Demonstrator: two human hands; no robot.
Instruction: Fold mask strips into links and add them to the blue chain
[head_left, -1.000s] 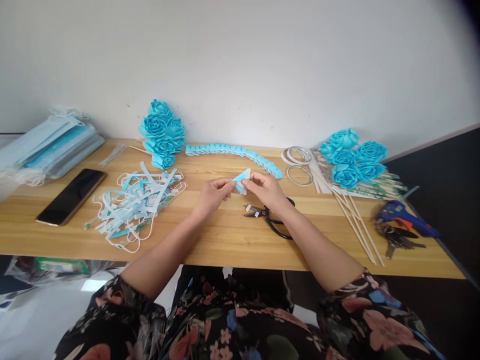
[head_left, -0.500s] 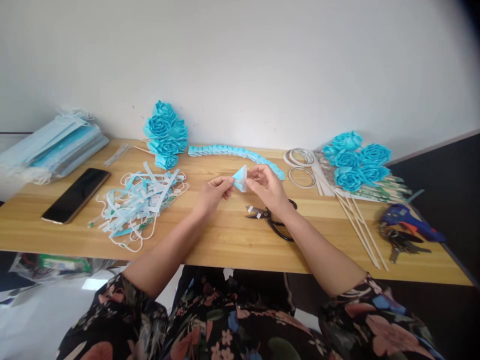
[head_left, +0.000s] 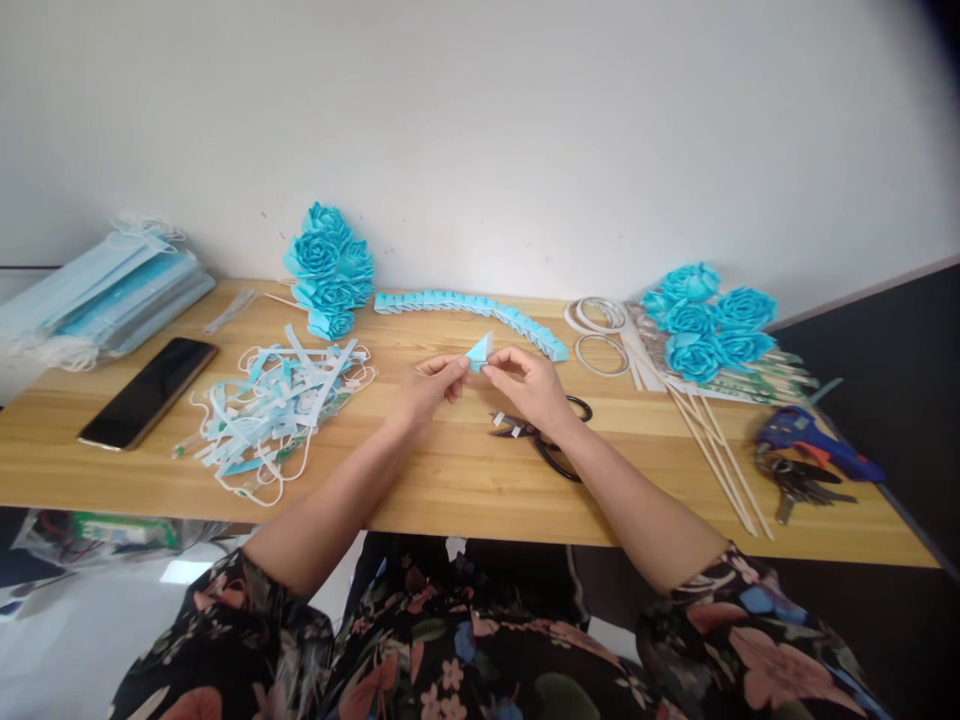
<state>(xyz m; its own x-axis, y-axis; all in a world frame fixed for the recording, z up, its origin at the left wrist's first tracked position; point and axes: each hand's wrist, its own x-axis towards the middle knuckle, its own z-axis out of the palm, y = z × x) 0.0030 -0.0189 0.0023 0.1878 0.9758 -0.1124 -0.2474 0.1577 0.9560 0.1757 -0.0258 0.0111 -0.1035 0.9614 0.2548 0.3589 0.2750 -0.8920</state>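
Between my hands, above the middle of the table, is a small folded piece of blue and white mask fabric (head_left: 480,351) with a pointed top. My left hand (head_left: 433,388) pinches its left corner between thumb and fingers. At its lower right edge, my right hand (head_left: 529,385) pinches it too. Black-handled scissors (head_left: 551,445) lie on the table, partly covered by my right hand and wrist. Behind my hands, a curved row of folded blue pieces (head_left: 469,303) runs along the back of the table.
Blue fabric roses (head_left: 328,262) stand back left, and more roses (head_left: 709,320) lie right. A heap of cut strips and ear loops (head_left: 277,410), a phone (head_left: 150,392) and stacked masks (head_left: 112,290) are left. Tape rolls (head_left: 602,352), sticks (head_left: 716,455), a glue gun (head_left: 810,440) and keys (head_left: 799,485) are right.
The right side of the fabric piece, flared out before, is now folded over into a narrower, pointed shape. My right hand has shifted slightly down and in toward my left.
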